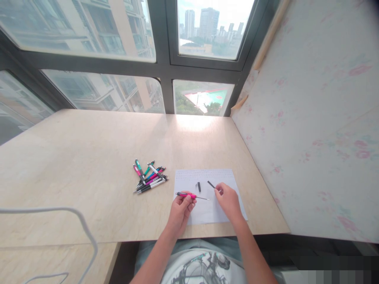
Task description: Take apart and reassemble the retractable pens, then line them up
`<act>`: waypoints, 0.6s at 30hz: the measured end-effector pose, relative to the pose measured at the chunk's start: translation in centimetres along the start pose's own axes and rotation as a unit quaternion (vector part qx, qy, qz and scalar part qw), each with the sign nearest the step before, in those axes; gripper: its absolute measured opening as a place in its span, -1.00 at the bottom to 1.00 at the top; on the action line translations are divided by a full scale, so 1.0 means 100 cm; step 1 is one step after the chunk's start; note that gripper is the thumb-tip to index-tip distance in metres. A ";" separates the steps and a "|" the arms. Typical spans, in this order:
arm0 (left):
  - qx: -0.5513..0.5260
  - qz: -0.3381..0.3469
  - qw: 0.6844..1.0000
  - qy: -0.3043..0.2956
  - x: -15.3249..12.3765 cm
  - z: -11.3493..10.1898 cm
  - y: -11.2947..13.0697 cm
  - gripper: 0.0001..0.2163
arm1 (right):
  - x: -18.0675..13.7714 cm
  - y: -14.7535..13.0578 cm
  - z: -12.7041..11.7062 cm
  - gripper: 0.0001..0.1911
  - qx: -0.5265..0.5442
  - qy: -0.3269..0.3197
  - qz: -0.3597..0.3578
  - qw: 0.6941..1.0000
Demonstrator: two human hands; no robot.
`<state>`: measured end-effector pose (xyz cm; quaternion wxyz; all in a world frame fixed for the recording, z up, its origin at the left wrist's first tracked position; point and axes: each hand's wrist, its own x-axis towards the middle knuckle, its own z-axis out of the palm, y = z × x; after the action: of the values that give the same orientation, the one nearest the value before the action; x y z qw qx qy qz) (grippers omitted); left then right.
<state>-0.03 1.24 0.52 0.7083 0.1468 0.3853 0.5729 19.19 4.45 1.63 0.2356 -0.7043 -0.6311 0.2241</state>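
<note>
pink pen (pixel 186 195) | left hand (pixel 181 208) grip holding it | right hand (pixel 228 199) grip pinching black piece (pixel 211 184) | over paper (pixel 189 178)

No readable words anywhere here. The sheet of paper (pixel 225 176) near the right end of the desk carries faint rows of marks along its far edge, too pale and small to make out. The pink pen (pixel 186 195) held over the sheet shows no legible print on its barrel, and any branding on the pile of pens (pixel 150 177) to its left is too small to tell. At the near edge, the shirt (pixel 199 269) has a dark line drawing with teal touches, but no letters or numbers come through.
</note>
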 end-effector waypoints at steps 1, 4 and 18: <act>-0.001 0.000 1.000 0.000 0.000 0.000 0.000 -0.78 | -0.002 0.004 -0.005 -0.89 0.043 -0.009 -0.004 0.999; -0.004 0.002 1.000 -0.002 0.000 0.000 -0.001 -0.79 | -0.010 0.014 -0.021 -0.84 0.141 -0.038 -0.013 0.989; 0.009 0.004 1.000 0.001 0.001 0.000 -0.001 -0.78 | -0.037 0.013 -0.057 -0.83 0.204 -0.065 -0.063 0.975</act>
<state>0.06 1.28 0.42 0.7046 0.1543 0.3906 0.5720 23.26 0.33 5.39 0.3461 -0.5840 -0.6295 0.3779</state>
